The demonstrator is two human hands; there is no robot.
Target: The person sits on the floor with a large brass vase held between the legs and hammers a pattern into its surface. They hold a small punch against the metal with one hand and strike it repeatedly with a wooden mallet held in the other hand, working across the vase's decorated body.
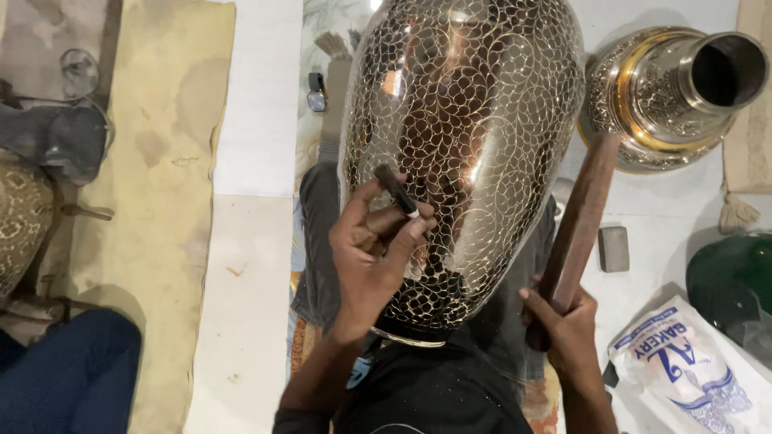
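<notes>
So the left hand (pixel 370 257) is pinching a small chisel (pixel 396 191) against the engraved brass vase (pixel 462 153) at 12 o'clock – right hand (pixel 567 325) is fisting a wooden mallet (pixel 579 221). Looks heavy, stiff, slippery – I'd be cradling its belly.

Vase (pixel 466 145) top cut off by frame, base hidden behind left hand (pixel 370 257) & lap

The floor (pixel 257 120) is pale, white tile, with a joint running across it at mid-left. A stained, yellowish mat (pixel 161 161) lies down the left side, its near end beside dark blue cloth (pixel 72 370). Far right, a second engraved brass vessel (pixel 667 88) lies on its side. A white printed bag (pixel 691 370) sits near right, by a dark green object (pixel 732 281). Light glints brightly off metal.
</notes>
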